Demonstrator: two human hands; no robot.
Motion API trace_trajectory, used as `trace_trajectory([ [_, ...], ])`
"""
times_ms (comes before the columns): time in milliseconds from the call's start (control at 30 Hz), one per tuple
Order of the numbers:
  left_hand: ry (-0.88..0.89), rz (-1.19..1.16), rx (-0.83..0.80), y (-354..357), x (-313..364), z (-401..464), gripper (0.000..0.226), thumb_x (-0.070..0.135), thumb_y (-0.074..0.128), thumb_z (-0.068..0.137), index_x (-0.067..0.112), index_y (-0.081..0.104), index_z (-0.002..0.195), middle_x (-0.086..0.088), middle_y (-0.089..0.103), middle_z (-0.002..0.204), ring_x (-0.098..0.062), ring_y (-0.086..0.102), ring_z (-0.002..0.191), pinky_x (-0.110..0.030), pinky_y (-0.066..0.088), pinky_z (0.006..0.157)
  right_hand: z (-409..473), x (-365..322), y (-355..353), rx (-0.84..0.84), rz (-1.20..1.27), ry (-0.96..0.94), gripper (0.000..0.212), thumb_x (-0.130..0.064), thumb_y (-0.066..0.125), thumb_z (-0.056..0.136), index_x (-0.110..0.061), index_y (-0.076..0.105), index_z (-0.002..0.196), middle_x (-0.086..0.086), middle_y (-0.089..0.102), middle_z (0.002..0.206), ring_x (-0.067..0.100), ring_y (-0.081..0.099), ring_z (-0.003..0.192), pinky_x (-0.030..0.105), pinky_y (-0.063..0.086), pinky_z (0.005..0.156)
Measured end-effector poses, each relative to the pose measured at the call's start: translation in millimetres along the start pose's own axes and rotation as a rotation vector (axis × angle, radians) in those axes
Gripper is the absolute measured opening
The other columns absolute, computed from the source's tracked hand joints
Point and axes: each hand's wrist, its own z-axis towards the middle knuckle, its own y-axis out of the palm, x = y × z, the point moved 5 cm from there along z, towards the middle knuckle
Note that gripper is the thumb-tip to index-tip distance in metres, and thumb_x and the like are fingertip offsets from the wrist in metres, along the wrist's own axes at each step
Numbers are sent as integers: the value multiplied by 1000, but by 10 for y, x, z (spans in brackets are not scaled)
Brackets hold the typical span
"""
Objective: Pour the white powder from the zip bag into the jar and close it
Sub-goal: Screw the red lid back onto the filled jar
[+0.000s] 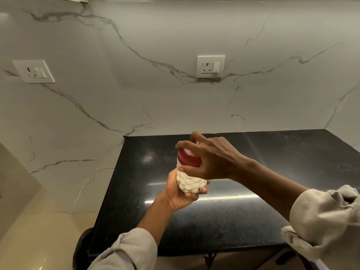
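a glossy, speckled black stone countertop mirrors the light beneath a smooth white marble-look wall veined in grey; the jar shows a bumpy, pebbled white surface under a smooth, shiny red plastic lid; crumpled beige cloth sleeves.

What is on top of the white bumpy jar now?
A red lid sits on the jar, gripped by the right hand. The left hand holds the jar's base. The lid hides the opening.

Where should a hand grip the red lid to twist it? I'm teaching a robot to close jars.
Grip the red lid around its round side wall, coming from above along the tilted jar's axis, as the right hand does; the left hand steadies the bumpy body below.
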Motion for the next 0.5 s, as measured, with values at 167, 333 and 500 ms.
trace_trajectory([
  [167, -7, 10, 56, -23, -42, 9, 76, 60, 51, 86, 4, 52, 137, -21, 63, 109, -29, 64, 75, -24, 52, 44, -21, 36, 31, -35, 58, 162, 68, -80, 30, 81, -37, 37, 133, 2, 55, 114, 17, 57, 76, 20, 45, 58],
  [333, -97, 35, -53, 41, -89, -4, 67, 58, 51, 91, 6, 50, 134, -18, 56, 111, -26, 65, 77, -14, 40, 43, -14, 34, -14, -96, 54, -38, 66, -78, 30, 84, -34, 37, 134, -1, 52, 114, 16, 55, 77, 17, 44, 58],
  [500, -54, 118, 104, -18, -83, -17, 77, 64, 49, 85, 1, 57, 130, -19, 62, 105, -27, 64, 72, -18, 42, 40, -83, 85, 62, -82, 85, 140, 61, -76, 32, 84, -37, 36, 131, -1, 54, 113, 16, 55, 79, 18, 42, 57],
])
